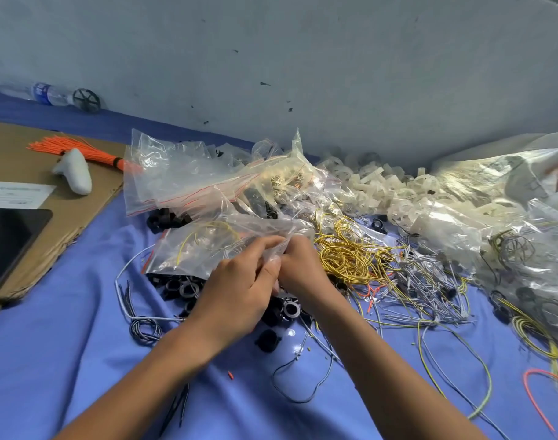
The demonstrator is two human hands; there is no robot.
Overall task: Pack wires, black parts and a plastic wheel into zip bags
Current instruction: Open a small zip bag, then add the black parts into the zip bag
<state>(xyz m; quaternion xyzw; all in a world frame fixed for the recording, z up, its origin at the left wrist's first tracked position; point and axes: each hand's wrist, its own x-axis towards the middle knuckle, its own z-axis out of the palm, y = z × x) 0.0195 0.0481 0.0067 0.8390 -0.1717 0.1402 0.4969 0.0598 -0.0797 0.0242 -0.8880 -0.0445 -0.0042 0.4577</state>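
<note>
No legible text anywhere

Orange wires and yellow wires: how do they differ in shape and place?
The orange wires are straight and tied in one bundle; the yellow wires are coiled and loosely tangled. The orange wires lie on the cardboard, the yellow wires on the blue cloth. Both are thin wires in bright colours.

Zip bag (176, 258), yellow wire (192, 237) inside: pinched by left hand (239, 293) and right hand (299, 268), above black parts (179, 289), middle of cloth (65, 344).
</note>
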